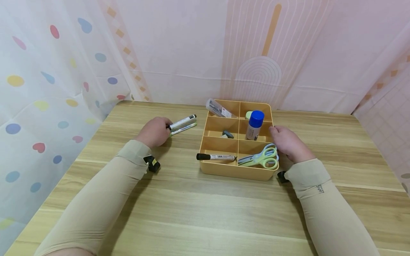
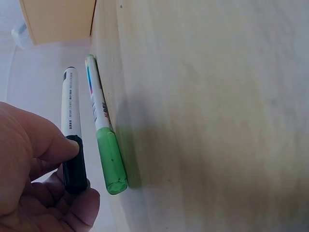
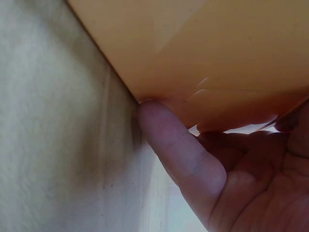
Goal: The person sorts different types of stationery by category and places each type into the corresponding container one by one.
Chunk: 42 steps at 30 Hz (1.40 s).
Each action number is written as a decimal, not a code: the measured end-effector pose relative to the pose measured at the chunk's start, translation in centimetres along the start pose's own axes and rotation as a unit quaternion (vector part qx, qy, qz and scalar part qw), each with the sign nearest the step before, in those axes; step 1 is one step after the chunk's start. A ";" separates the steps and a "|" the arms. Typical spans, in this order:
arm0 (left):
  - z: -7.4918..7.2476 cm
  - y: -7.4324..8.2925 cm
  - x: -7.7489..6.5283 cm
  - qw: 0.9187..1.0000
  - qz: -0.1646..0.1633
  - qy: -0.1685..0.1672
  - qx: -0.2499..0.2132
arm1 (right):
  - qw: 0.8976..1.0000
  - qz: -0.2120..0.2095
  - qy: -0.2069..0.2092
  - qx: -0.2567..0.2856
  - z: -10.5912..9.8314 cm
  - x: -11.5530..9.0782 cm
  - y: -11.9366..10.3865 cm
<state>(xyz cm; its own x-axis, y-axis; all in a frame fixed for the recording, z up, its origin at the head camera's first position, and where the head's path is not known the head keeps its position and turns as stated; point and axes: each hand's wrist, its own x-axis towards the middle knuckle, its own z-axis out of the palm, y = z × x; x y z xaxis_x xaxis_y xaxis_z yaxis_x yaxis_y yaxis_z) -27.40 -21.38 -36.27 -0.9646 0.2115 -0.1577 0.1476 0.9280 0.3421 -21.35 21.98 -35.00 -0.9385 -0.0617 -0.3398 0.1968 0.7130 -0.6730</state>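
Observation:
My left hand [image 1: 156, 131] pinches a white marker [image 2: 71, 106] by its dark cap, between thumb and fingers. Beside it lies a green-capped white marker [image 2: 100, 104], apart from the fingers. To the right stands a tan divided organizer [image 1: 238, 173]. My right hand [image 1: 289, 142] touches its right outer wall; in the right wrist view an extended finger [image 3: 169, 137] lies against the wall near the tabletop. The organizer holds a black-capped marker [image 1: 221, 157], scissors [image 1: 267, 156] with green and blue handles, and a blue-capped glue stick [image 1: 254, 124].
A clear plastic case [image 1: 219, 108] leans in the organizer's back left compartment. Small dark and white items [image 1: 227, 134] lie in the middle left one, and a pale green object [image 1: 248, 114] in the back right. A patterned curtain [image 1: 179, 46] hangs behind the wooden table [image 1: 198, 220].

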 end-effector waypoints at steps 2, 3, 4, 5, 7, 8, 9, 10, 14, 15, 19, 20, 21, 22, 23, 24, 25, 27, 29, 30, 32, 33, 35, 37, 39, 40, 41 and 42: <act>-0.1 0.1 -0.1 1.000 0.002 0.006 0.000 | 1.000 0.003 -0.001 -0.001 0.0 0.0 0.0; -0.2 0.1 -0.2 1.000 0.003 0.007 0.000 | 1.000 0.004 -0.002 -0.001 0.0 0.0 -0.1; -0.2 0.2 -0.3 1.000 0.005 0.009 -0.001 | 1.000 0.005 -0.001 -0.002 0.0 0.0 -0.1; -0.3 0.2 -0.4 1.000 0.005 0.010 -0.003 | 1.000 0.006 -0.002 -0.001 0.0 0.0 -0.1; -0.5 0.4 -0.6 1.000 0.003 0.011 -0.007 | 1.000 0.007 -0.002 -0.001 0.0 0.1 -0.1; -0.6 0.5 -0.8 1.000 0.003 0.010 -0.010 | 1.000 0.007 -0.002 -0.001 0.0 0.1 -0.1; -0.7 0.6 -0.9 1.000 0.003 0.009 -0.011 | 1.000 0.007 -0.001 -0.002 0.0 0.1 -0.1; -0.8 0.6 -1.0 1.000 0.003 0.007 -0.012 | 1.000 0.007 -0.001 -0.002 0.0 0.1 -0.1; -1.0 0.9 -1.3 1.000 0.006 0.005 -0.016 | 1.000 0.005 0.000 -0.002 0.0 0.1 0.0; -1.0 0.9 -1.3 1.000 0.008 0.008 -0.016 | 1.000 0.005 0.000 -0.002 0.0 0.1 0.0; -1.1 1.3 -1.7 0.999 0.029 0.029 -0.012 | 1.000 0.009 -0.003 0.000 0.0 0.0 -0.1; -1.1 1.4 -1.8 0.999 0.035 0.035 -0.011 | 1.000 0.010 -0.004 0.000 0.0 0.0 -0.1; -1.2 1.6 -2.0 0.998 0.039 0.041 -0.009 | 1.000 0.011 -0.005 0.001 0.0 0.0 -0.2; -1.2 1.7 -2.1 0.998 0.044 0.044 -0.008 | 1.000 0.012 -0.006 0.001 0.0 0.0 -0.2; -1.3 1.8 -2.3 0.998 0.047 0.047 -0.008 | 1.000 0.012 -0.006 0.001 0.0 0.0 -0.2; -1.4 2.0 -2.5 0.998 0.049 0.049 -0.008 | 1.000 0.012 -0.006 0.002 0.0 0.0 -0.2; -1.4 2.1 -2.6 0.997 0.051 0.051 -0.008 | 1.000 0.011 -0.006 0.002 0.0 0.0 -0.2; -1.6 2.4 -3.0 0.997 0.052 0.051 -0.010 | 1.000 0.010 -0.006 0.002 0.0 0.0 -0.2; -1.7 2.7 -3.4 0.997 0.056 0.049 -0.012 | 1.000 0.009 -0.006 0.004 0.0 0.0 -0.2; -1.8 2.9 -3.6 0.997 0.057 0.047 -0.013 | 1.000 0.008 -0.006 0.005 0.0 0.0 -0.2; -2.0 3.3 -4.0 0.997 0.060 0.043 -0.012 | 1.000 0.006 -0.006 0.008 0.1 0.0 -0.1; -2.1 3.5 -4.2 0.997 0.062 0.041 -0.012 | 1.000 0.005 -0.006 0.009 0.1 0.0 -0.1; -2.3 4.0 -4.7 0.997 0.067 0.038 -0.012 | 1.000 0.004 -0.005 0.012 0.1 0.0 0.0; -2.4 4.4 -5.1 0.997 0.074 0.037 -0.009 | 1.000 0.004 -0.005 0.013 0.1 0.0 0.0; -2.6 4.8 -5.6 0.996 0.082 0.035 -0.008 | 1.000 0.003 -0.004 0.013 0.1 0.0 0.0; -2.6 4.9 -5.8 0.996 0.085 0.034 -0.007 | 1.000 0.004 -0.004 0.012 0.1 0.0 0.0; -2.6 5.1 -5.9 0.995 0.089 0.035 -0.005 | 1.000 0.004 -0.004 0.011 0.1 0.0 0.0; -2.7 5.2 -6.1 0.995 0.094 0.035 -0.002 | 1.000 0.004 -0.004 0.012 0.1 0.0 0.0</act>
<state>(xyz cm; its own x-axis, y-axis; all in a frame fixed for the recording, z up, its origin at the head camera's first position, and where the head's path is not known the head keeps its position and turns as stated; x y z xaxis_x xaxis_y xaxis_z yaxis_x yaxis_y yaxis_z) -21.33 -18.66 -31.05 -0.9330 0.3589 -0.0261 0.3257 0.8731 0.3627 -21.33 21.87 -35.05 -0.9346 -0.0618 -0.3503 0.2108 0.6970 -0.6854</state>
